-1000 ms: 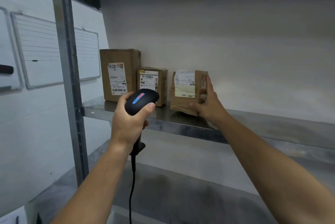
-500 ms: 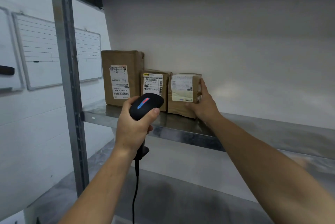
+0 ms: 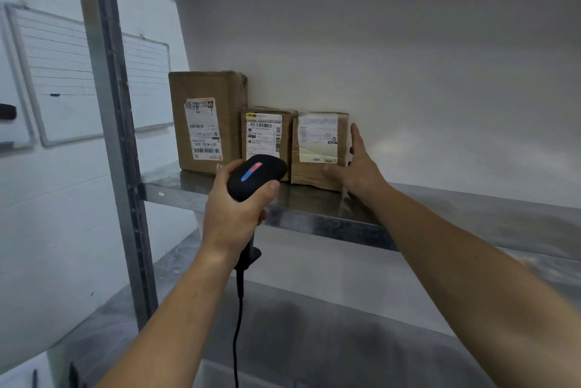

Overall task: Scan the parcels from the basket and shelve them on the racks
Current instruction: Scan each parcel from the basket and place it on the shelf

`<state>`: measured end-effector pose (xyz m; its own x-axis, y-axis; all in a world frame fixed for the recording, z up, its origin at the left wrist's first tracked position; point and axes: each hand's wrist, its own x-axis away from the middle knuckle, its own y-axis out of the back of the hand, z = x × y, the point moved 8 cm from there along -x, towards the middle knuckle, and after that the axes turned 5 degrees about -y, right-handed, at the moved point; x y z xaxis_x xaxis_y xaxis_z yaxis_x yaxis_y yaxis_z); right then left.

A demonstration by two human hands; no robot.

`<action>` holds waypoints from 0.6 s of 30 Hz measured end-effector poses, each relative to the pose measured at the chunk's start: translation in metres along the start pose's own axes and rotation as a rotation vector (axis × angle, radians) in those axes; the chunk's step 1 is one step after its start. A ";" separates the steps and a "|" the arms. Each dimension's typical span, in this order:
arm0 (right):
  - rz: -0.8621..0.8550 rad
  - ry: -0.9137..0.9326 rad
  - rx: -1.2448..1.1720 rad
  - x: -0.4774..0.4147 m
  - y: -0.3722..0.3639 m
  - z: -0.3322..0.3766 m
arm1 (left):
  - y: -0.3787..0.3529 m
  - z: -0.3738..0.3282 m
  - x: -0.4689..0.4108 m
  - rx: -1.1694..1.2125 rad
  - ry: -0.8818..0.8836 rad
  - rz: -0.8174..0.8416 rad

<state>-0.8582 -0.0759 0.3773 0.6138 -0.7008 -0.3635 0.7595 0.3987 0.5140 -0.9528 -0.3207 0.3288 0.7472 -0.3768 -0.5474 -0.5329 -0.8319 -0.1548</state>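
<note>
Three parcels upright on rack shelf; newest parcel touches the middle one, farthest from the rack post. Right hand spread against it, seemingly letting go. Left hand clenched around scanner. Basket unseen; remaining count unknown
</note>
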 end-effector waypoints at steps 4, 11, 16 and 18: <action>-0.005 -0.005 0.010 0.008 0.011 -0.007 | -0.008 0.002 0.003 0.025 -0.005 0.010; -0.054 0.094 0.217 0.039 0.055 -0.011 | -0.051 -0.005 0.018 0.092 -0.011 0.072; -0.117 0.116 0.352 0.068 0.103 -0.030 | -0.098 -0.018 0.038 0.125 -0.025 0.126; -0.148 0.112 0.401 0.085 0.128 -0.041 | -0.121 -0.024 0.050 0.158 -0.017 0.148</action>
<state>-0.7002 -0.0602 0.3808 0.5409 -0.6559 -0.5265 0.7109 0.0220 0.7030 -0.8409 -0.2485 0.3397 0.6501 -0.4824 -0.5871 -0.6929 -0.6934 -0.1975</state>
